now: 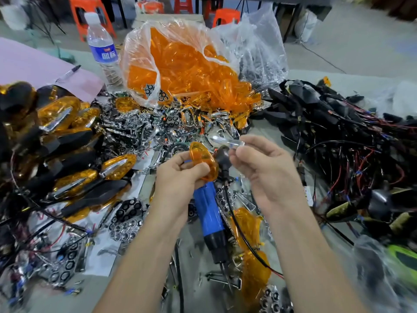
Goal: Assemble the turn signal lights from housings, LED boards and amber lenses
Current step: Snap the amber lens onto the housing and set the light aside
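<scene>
My left hand (180,175) grips a lens (203,159); my right hand (259,168) pinches a chrome piece (228,142).

At far left lies a heap of finished lights (67,136), with a bottle (102,48) behind it and a clear bag (180,64) of amber lenses to its right; chrome parts (158,125) spill out below the bag. My left fingers curl round the amber lens, above a blue screwdriver (209,213) lying on the table. A black housing (222,155) touches the lens on its right, wire hanging down; which hand bears it I cannot tell. My right thumb and fingertips hold the blurred chrome piece just above the housing. At far right sprawls a tangle (338,136) of black housings and wires.
</scene>
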Motion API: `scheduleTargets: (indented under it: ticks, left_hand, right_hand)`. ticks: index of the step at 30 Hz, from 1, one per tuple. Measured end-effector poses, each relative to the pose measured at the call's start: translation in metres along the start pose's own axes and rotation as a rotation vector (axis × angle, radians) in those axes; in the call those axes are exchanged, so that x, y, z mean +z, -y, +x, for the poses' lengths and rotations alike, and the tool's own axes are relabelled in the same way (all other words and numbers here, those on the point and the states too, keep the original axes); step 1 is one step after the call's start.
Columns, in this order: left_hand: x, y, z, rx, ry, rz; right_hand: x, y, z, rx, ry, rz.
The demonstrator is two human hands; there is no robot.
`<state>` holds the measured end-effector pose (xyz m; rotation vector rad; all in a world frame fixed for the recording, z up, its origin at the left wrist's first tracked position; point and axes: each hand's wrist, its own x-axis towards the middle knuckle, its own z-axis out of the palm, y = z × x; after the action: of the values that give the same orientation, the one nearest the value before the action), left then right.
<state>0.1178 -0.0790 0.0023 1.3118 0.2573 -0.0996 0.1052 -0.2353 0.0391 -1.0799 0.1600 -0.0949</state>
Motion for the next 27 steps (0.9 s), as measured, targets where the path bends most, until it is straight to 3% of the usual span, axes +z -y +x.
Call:
scheduleTargets:
  ticks: [2,4,7,12,22,27]
  left_hand:
    - [0.003,-0.002,-0.004,0.018,0.038,-0.038]
    - [0.005,-0.004,-0.007,0.041,0.056,-0.065]
    - [0.006,-0.005,-0.012,0.058,0.049,-0.061]
    - [0.003,-0.006,-0.017,0.062,0.036,-0.015]
    - [0.002,-0.008,-0.028,0.124,0.023,-0.019]
    - [-0.001,-0.008,-0.028,0.153,0.011,-0.021]
  right_hand:
    - [0.003,-0.006,-0.012,0.100,0.010,0.112]
    - [0.005,-0.017,-0.020,0.134,-0.054,0.045]
    - [0.008,-0.023,-0.027,0.062,-0.122,-0.224]
    - [0.010,-0.025,-0.032,-0.114,-0.094,-0.629]
    - [0.017,-0.028,-0.041,0.146,-0.164,-0.214]
    - [0.015,-0.028,-0.040,0.148,-0.142,-0.241]
